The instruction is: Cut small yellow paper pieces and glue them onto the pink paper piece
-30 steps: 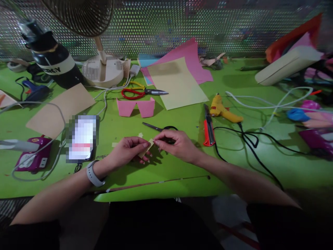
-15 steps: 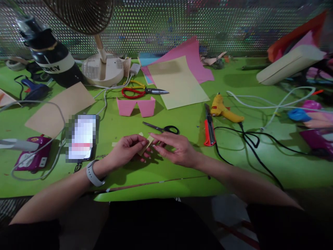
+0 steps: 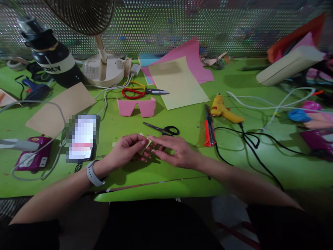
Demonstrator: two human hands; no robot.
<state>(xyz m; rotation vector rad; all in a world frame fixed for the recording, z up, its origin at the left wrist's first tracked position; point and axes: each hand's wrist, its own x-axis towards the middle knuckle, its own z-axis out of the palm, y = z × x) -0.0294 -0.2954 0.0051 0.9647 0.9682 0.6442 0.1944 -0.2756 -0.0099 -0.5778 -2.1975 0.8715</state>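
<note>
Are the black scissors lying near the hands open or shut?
The black scissors look shut: their blades lie together, showing as one narrow point.

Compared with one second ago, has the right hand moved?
Yes. The right hand has shifted toward the person's body, judged against the black scissors, whose handles it now covers less.

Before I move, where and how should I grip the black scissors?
Likely best by the handle loop, right hand coming from the near right: the black scissors lie with blades pointing left and away, the loop just beyond that hand.
</note>
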